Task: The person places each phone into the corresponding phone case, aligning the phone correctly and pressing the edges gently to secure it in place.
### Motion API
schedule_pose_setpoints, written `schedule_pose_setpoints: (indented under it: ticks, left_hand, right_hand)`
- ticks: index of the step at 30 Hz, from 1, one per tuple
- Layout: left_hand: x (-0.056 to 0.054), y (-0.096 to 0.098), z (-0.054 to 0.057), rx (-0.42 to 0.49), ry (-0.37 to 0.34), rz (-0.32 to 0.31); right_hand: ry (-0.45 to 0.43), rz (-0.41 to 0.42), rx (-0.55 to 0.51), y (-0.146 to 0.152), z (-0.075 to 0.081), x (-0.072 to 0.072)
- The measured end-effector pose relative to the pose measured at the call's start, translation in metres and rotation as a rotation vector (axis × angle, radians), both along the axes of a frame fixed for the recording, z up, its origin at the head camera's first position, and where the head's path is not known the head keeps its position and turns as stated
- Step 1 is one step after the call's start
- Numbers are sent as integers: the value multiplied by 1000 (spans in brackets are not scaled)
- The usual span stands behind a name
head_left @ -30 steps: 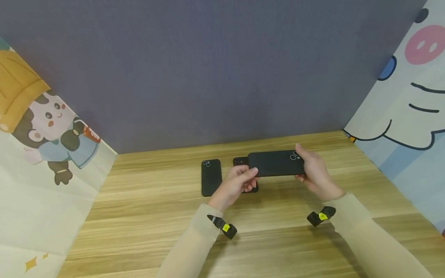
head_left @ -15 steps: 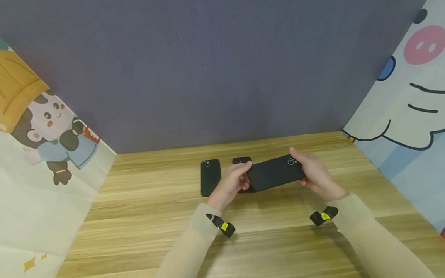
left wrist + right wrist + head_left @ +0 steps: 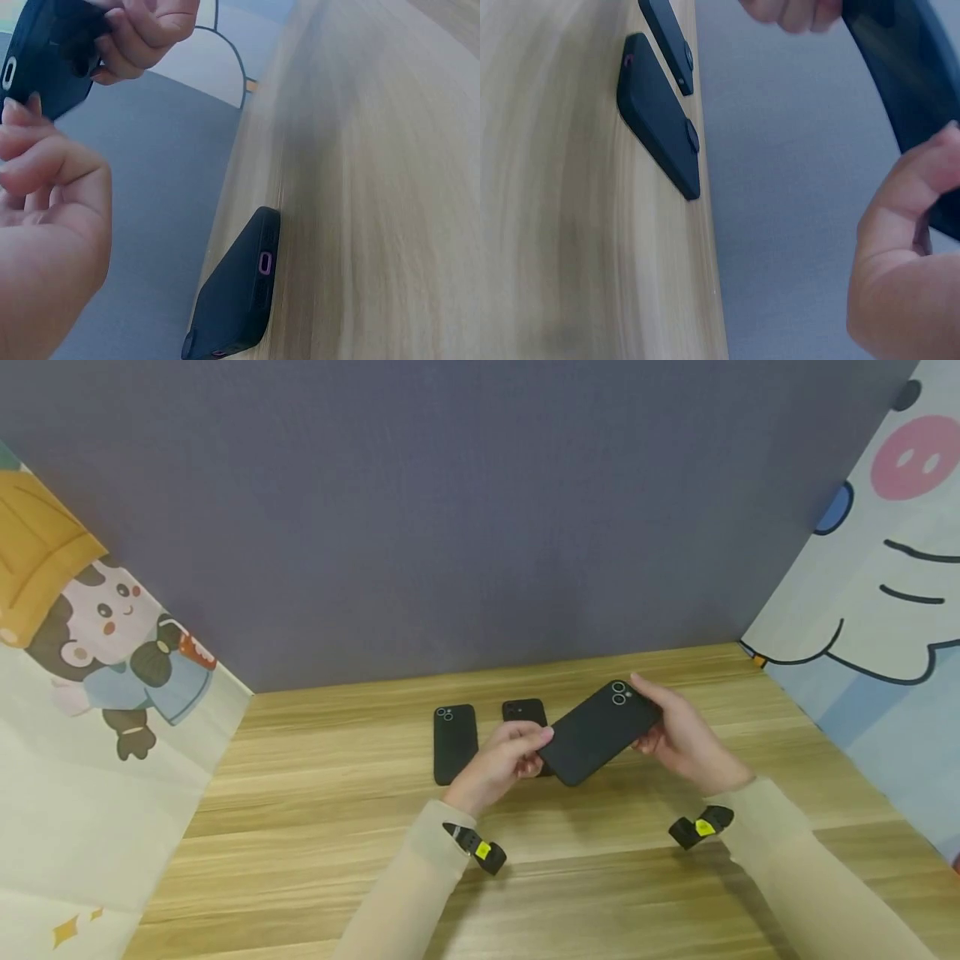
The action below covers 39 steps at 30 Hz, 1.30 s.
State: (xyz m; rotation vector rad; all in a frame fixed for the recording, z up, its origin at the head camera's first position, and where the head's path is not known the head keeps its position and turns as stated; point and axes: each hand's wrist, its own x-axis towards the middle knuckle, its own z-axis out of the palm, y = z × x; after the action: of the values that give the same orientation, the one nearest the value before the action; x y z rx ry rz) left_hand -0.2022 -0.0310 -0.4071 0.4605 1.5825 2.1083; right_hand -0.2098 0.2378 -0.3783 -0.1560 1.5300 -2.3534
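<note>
Both hands hold a black phone (image 3: 596,735) above the table, back side up and tilted, with two light-ringed camera lenses at its upper end. My left hand (image 3: 498,764) pinches its lower left edge, thumb on top. The right hand (image 3: 686,747) grips the upper right edge, thumb near the lenses and fingers curled underneath. In the left wrist view the phone (image 3: 52,60) stands between both hands, with an oval opening at one end. The right wrist view shows a dark, glossy face of the phone (image 3: 900,67) beside my right thumb.
Two more black phones lie back up on the wooden table (image 3: 315,835): one at the left (image 3: 455,745), and another phone (image 3: 525,710) partly hidden behind the left hand and held phone. A grey panel (image 3: 480,527) rises behind; cartoon-printed sheets (image 3: 97,777) flank both sides.
The held phone has turned from nearly level to a steep slant, its left end dropping towards me. The left thumb has shifted its hold along that end. Both resting phones have stayed put.
</note>
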Motion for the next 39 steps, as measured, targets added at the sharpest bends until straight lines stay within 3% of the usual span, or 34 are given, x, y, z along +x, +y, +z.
schedule_pose_setpoints:
  ticks: [4, 8, 11, 14, 19, 29, 36, 39]
  left_hand:
    - [0, 3, -1, 35, -7, 86]
    - [0, 5, -2, 46, -8, 131]
    - [-1, 7, -3, 48, -17, 119]
    - [0, 8, -4, 27, -27, 59]
    - [2, 11, -1, -32, -16, -24]
    - [1, 19, -2, -86, -22, 46]
    - [1, 24, -5, -26, -27, 78]
    - [0, 26, -4, -20, -35, 77]
  right_hand:
    - [58, 91, -20, -5, -2, 5]
    - [96, 79, 118, -12, -1, 10]
    - [101, 29, 214, -16, 0, 13]
    - [101, -14, 251, -18, 1, 14]
    - [99, -15, 287, -15, 1, 12]
    - [146, 45, 494, -9, -3, 8]
    - [200, -107, 703, -20, 4, 11]
    - [211, -127, 762, -22, 6, 13]
